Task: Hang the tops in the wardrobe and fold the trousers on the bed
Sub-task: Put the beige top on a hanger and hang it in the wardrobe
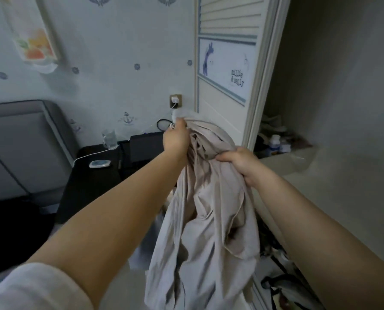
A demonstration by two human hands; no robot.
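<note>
Dark bedside worktop (90,182) bearing a glass (108,137) and small white-blue device (99,164); charger (175,100) plugged into wall socket; grey padded headboard (19,148).

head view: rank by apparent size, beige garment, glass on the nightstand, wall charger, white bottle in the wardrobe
1. beige garment, largest by far, though nearest the camera.
2. glass.
3. white bottle, close to the glass, so unsure.
4. wall charger, smallest.

Wallpapered wall (119,52) with anchor motifs; socket (175,100) on it, black side table (92,175) below, grey headboard (23,142) left of table.
</note>
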